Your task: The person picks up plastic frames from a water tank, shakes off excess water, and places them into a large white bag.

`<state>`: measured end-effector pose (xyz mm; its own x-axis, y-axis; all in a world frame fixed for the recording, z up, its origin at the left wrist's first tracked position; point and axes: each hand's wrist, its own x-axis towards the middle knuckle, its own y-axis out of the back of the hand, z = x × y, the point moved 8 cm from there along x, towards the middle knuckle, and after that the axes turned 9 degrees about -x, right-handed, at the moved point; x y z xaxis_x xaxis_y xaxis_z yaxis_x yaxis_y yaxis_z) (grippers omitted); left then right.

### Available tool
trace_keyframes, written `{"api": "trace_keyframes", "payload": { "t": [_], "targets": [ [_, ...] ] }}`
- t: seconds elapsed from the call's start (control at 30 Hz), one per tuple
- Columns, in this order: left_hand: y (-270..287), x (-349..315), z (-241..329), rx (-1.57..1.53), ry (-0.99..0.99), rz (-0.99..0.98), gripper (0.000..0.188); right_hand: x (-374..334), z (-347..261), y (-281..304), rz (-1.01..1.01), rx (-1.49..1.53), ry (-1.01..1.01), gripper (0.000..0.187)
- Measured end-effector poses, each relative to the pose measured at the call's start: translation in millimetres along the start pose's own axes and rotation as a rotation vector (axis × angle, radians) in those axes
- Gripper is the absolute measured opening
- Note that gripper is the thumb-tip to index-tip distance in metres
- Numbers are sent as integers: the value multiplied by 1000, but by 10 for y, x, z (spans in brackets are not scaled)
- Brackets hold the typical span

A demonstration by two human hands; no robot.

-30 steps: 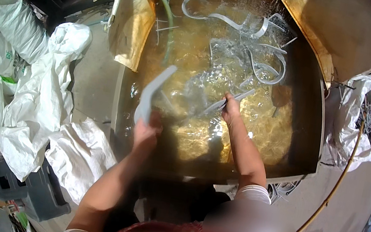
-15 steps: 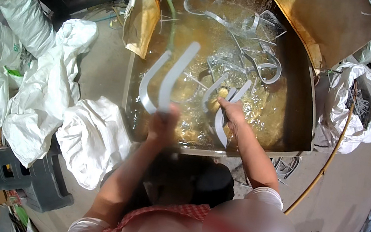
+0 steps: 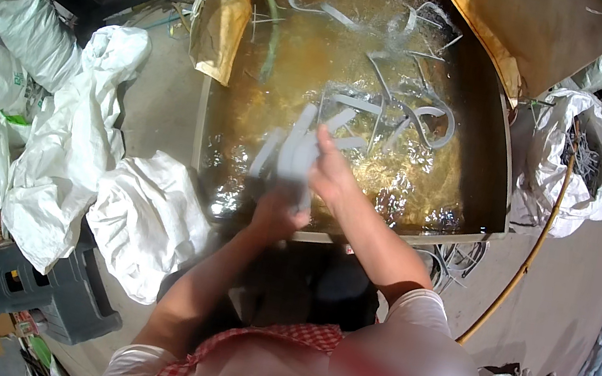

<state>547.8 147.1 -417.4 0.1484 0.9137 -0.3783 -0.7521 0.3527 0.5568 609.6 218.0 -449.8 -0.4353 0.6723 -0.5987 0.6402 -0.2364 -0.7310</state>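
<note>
Over the near part of a water-filled tank (image 3: 508,167), my two hands are together at a bundle of curved, flat grey strips (image 3: 297,153) that look like metal. My left hand (image 3: 278,219) is closed around their lower end. Against the right side of the bundle is my right hand (image 3: 334,171), thumb up, its fingers curled around strips and partly hidden. The bundle is blurred by motion. More bent strips and hoops (image 3: 440,128) lie in the yellowish water beyond my hands.
A green hose (image 3: 273,18) runs into the tank by a stained hanging sheet (image 3: 221,13). White sacks (image 3: 146,221) and a grey plastic stool (image 3: 46,284) stand at left. A sack of metal scraps (image 3: 548,159) is at right, with a bamboo pole (image 3: 525,264) alongside.
My left hand has moved right and lower with its strips. My right hand has come left with its strips, so the two bundles now meet. The view has shifted slightly.
</note>
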Motion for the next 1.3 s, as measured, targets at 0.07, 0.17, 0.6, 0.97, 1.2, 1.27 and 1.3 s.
{"api": "trace_keyframes", "payload": {
  "t": [0.07, 0.17, 0.6, 0.97, 1.2, 1.27, 1.3],
  "targets": [
    [23, 56, -198, -164, 86, 62, 36, -141, -111, 81, 110, -348, -18, 37],
    [210, 7, -354, -747, -45, 233, 27, -191, -473, 637, 47, -1151, 76, 30],
    [461, -257, -246, -840, 81, -210, 36, 762, -731, 2111, 191, -71, 166, 53],
    [995, -411, -303, -1090, 45, 339, 30, 591, -1074, 1138, -165, 59, 361, 17],
    [724, -133, 245, -99, -309, 192, 29, 61, -930, 359, -251, -329, 332, 16],
    [540, -71, 210, 44, -135, 73, 30, -78, -976, 322, -177, -518, 460, 17],
    [474, -57, 162, 77, -82, 45, 31, -202, -996, 216, -172, -624, 479, 18]
  ]
}}
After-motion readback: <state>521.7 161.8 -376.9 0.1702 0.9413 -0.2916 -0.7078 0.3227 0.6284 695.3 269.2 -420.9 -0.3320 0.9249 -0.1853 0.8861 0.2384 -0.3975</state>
